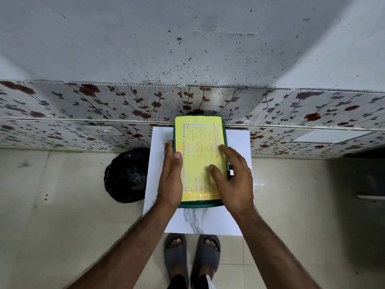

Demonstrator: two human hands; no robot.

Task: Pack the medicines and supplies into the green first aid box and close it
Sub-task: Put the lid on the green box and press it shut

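The green first aid box (pixel 198 203) lies shut on a small white marble-topped table (pixel 237 142). A yellow printed label (pixel 199 138) covers its lid. My left hand (pixel 171 176) rests flat against the box's left edge, thumb on the lid. My right hand (pixel 234 178) lies on the lid's right side, fingers spread over the label and wrapping the right edge near a dark latch (pixel 229 167). No loose medicines or supplies are visible outside the box.
A black bin (pixel 125 176) lined with a dark bag stands on the floor left of the table. A flower-patterned tiled wall (pixel 83 109) rises just behind the table. My feet in grey slippers (pixel 191 255) stand at the table's near edge.
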